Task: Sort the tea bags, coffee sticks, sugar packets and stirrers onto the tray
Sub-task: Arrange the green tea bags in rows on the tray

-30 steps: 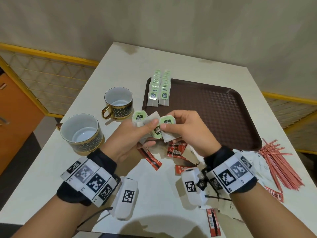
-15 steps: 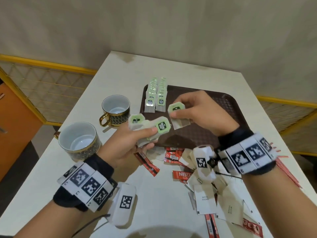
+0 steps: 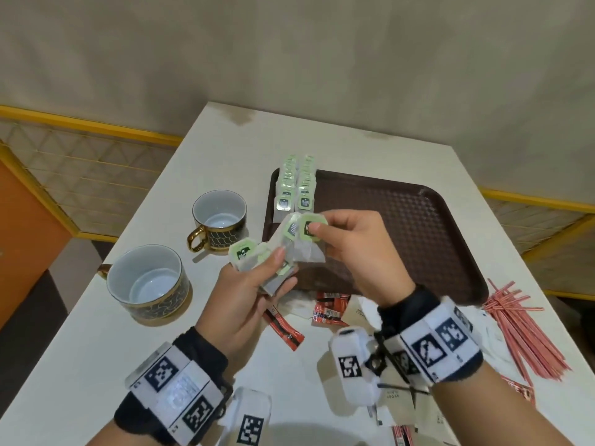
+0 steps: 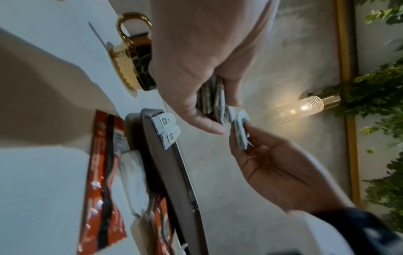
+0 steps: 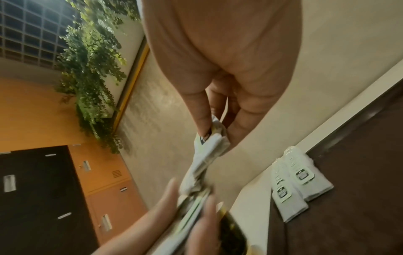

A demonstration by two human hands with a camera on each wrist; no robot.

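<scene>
My left hand (image 3: 273, 268) grips a bundle of white tea bags with green tags (image 3: 244, 255) just off the near left corner of the brown tray (image 3: 418, 220). My right hand (image 3: 318, 236) pinches a tea bag or two by the green tag (image 3: 310, 230); the lower end touches the bundle. In the right wrist view the pinched tea bag (image 5: 209, 143) runs down into the left hand (image 5: 185, 215). In the left wrist view the bundle (image 4: 211, 98) sits under my fingers. Two rows of tea bags (image 3: 294, 191) lie along the tray's left edge.
Two black-and-gold cups (image 3: 220, 217) (image 3: 148, 281) stand left of the tray. Red coffee sticks (image 3: 283, 326) and white sugar packets (image 3: 396, 400) lie scattered on the white table below my hands. A heap of red stirrers (image 3: 521, 329) lies at the right edge.
Half a second ago my right hand held a tea bag out over the tray. It is now back against the left hand's bundle, pinching by the tag. The left hand has barely moved.
</scene>
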